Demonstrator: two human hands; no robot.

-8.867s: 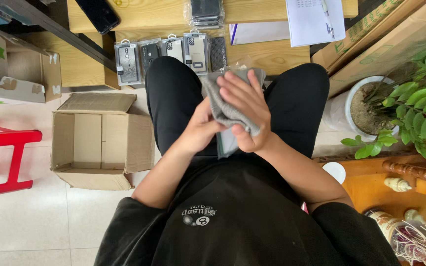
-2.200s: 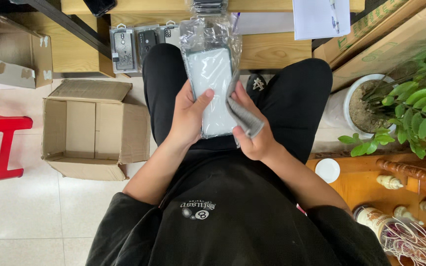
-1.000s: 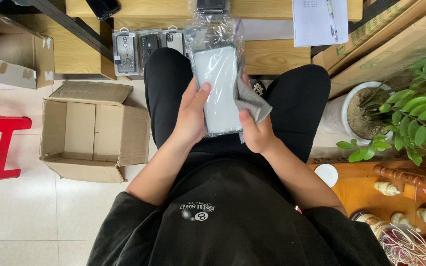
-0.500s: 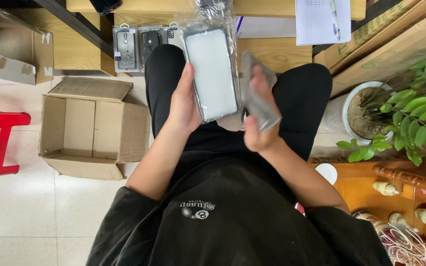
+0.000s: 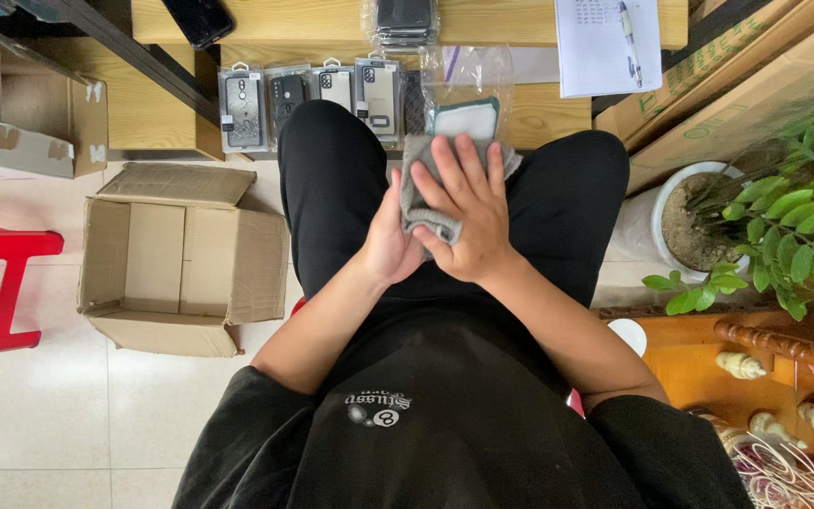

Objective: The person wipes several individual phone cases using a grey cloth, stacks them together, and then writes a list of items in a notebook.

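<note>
At the far left an open cardboard box (image 5: 181,269) sits on the tiled floor, beside our left thigh and well apart from both hands. Above it, along the near edge of the wooden counter (image 5: 157,108), a row of packaged phone cases (image 5: 308,94) hangs or leans side by side.

Moving toward the middle, our left hand (image 5: 386,247) sits over the lap, palm turned toward the right, cupping from behind and below the phone case (image 5: 464,120) we are working on. Its fingers are hidden behind the cloth and the other hand, so we cannot tell how they are set; only the thumb shows, lying along the left edge.

The case runs with its long axis away from the body, its dark-rimmed far end poking out beyond the fingertips toward the counter, inside or against a clear plastic sleeve (image 5: 468,75).

Our right hand (image 5: 468,221) lies on top, fingers (image 5: 463,165) spread and laid flat, pressing a grey cloth (image 5: 421,203) down onto the face of the case. It is the nearer hand, covering most of the case.

At the right stands a potted plant (image 5: 784,226) on the floor, clear of the hands.
</note>
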